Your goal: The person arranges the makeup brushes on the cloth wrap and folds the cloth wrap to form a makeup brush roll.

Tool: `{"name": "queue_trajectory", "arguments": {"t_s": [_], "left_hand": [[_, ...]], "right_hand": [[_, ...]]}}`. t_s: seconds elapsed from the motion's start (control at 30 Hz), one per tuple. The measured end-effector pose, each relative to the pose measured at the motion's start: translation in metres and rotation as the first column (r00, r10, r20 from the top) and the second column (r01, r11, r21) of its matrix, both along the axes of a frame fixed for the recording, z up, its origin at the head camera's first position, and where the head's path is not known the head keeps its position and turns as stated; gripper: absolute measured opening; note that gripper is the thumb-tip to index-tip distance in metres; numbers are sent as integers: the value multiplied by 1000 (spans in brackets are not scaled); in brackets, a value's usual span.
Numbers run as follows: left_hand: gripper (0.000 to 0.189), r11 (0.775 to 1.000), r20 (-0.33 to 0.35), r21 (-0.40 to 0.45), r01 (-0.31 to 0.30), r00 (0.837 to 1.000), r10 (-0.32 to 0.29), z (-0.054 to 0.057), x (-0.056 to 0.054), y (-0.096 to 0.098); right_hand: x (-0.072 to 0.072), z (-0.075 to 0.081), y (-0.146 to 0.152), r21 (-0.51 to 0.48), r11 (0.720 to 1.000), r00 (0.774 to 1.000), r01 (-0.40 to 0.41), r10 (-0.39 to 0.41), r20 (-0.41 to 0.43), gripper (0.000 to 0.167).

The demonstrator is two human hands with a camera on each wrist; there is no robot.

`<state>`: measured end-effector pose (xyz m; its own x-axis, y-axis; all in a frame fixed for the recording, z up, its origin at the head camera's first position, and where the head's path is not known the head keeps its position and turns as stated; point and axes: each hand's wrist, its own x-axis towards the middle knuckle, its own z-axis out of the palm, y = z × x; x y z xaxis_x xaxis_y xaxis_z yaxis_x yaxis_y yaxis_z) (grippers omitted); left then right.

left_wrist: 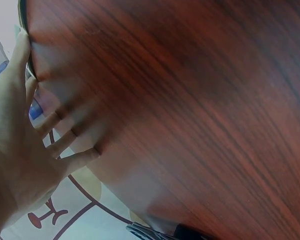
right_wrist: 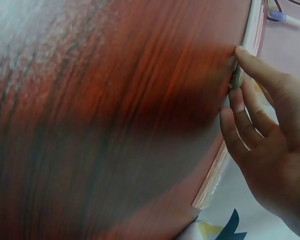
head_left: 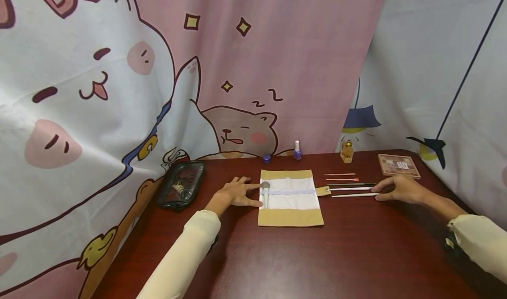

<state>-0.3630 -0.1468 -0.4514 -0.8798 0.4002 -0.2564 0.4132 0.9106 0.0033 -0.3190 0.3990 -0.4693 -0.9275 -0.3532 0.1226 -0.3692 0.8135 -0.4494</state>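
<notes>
A tan and white fabric brush roll [head_left: 291,218] lies unfolded on the table. One makeup brush [head_left: 266,191] with a fluffy grey head sits in its left side, under a pale strap. My left hand [head_left: 235,192] rests at the roll's left edge, thumb and index finger spread along it. To the right of the roll several slim brushes lie side by side. My right hand [head_left: 402,189] is at their right ends, thumb and fingertips pinching the nearest white-handled makeup brush [head_left: 352,195]. In the right wrist view a greenish brush head [right_wrist: 236,78] shows between the thumb and fingers.
A dark clear-topped pouch [head_left: 184,182] stands at the left. Along the back are a small purple jar [head_left: 266,158], a purple nail polish bottle [head_left: 297,151] and a gold perfume bottle [head_left: 347,153]. An eyeshadow palette [head_left: 398,165] lies behind my right hand.
</notes>
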Motion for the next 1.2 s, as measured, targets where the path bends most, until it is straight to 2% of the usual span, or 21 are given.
{"name": "queue_trajectory", "arguments": {"t_s": [0.17,0.27,0.47,0.73,0.93,1.13,1.2], "left_hand": [[85,1000,4,9,-2,1000,2,0,2,0],[85,1000,6,14,1,1000,-2,2,3,0],[84,1000,-5,25,5,1000,-4,4,5,-2],[83,999,-12,35,25,1000,-24,6,9,-1],[83,999,-8,37,25,1000,-25,7,11,0],[85,999,-15,27,17,1000,-17,5,8,-1],[85,1000,-14,24,13,1000,-12,4,7,-1]], "right_hand": [[2,-1,1,-14,999,999,-47,47,0,12],[3,1,2,-27,998,998,-54,55,28,11],[6,13,3,-172,982,991,-73,91,100,16],[10,31,-3,-308,950,992,-52,85,94,26],[8,43,-17,-411,911,995,-40,74,66,34],[2,59,-41,-542,838,991,-62,118,69,38],[0,63,-52,-577,815,993,-53,104,55,37]]}}
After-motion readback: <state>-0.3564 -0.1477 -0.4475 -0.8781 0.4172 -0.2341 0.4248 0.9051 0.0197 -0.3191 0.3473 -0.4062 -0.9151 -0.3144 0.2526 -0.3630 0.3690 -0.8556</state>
